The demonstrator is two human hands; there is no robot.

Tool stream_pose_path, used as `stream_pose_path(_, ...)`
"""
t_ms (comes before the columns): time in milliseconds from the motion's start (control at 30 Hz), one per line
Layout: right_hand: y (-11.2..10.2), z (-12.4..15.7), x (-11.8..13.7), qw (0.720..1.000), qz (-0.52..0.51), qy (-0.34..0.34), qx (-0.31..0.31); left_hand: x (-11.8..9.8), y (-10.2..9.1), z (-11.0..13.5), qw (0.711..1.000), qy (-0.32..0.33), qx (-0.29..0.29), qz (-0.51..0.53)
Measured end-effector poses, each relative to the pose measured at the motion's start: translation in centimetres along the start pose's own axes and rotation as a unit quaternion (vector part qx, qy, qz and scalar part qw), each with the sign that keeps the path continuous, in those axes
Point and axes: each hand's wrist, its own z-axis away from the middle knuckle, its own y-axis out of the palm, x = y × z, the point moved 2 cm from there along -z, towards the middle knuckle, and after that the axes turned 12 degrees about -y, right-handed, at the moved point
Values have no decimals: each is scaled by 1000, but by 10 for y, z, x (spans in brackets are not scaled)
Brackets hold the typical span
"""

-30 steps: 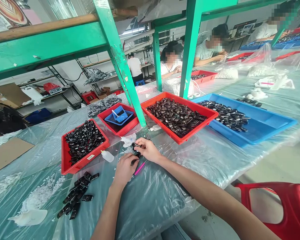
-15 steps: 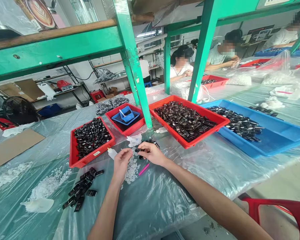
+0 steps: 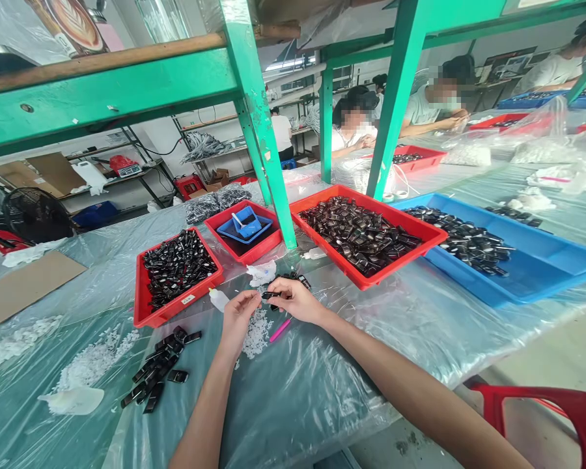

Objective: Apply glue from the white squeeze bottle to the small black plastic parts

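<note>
My right hand (image 3: 294,299) grips a small black plastic part (image 3: 269,296) between thumb and fingers. Close against that part's left end, my left hand (image 3: 241,309) is closed in a pinch; whatever it holds is too small to make out. Below the hands lies a heap of tiny white pieces (image 3: 256,335). A pink-handled tool (image 3: 280,329) rests just right of the heap. More black parts (image 3: 303,281) lie behind my right hand, and a white squeeze bottle (image 3: 219,299) is on its side behind my left.
A red tray (image 3: 178,311) of black parts stands left, a larger red tray (image 3: 371,281) right, overlapping a blue tray (image 3: 557,260). A green post (image 3: 278,176) rises behind my hands. Loose black parts (image 3: 159,368) lie front left. Co-workers sit across the table.
My left fingers have come slightly closer to the black part, which has shifted a little left in my right hand. The view has moved very slightly.
</note>
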Motion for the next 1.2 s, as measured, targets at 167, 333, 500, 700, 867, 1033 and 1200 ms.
stream_pose_path(167,0,1,6,999,17,-21,22,1,0,0,1000,-17,13,4)
stream_pose_path(333,1,4,8,996,42,-40,66,1,0,1,999,-21,43,9)
stream_pose_path(500,4,9,10,982,138,-49,122,5,2,0,998,9,57,-25)
stream_pose_path(700,-4,7,22,952,286,-65,88,11,0,-2,948,168,-68,-262)
stream_pose_path(867,-6,9,30,901,414,-29,122,20,8,1,875,226,-66,-423)
stream_pose_path(1033,-4,13,24,841,512,36,172,24,13,3,853,226,-60,-467)
stream_pose_path(1200,-2,13,18,827,526,67,186,24,13,1,859,228,-53,-455)
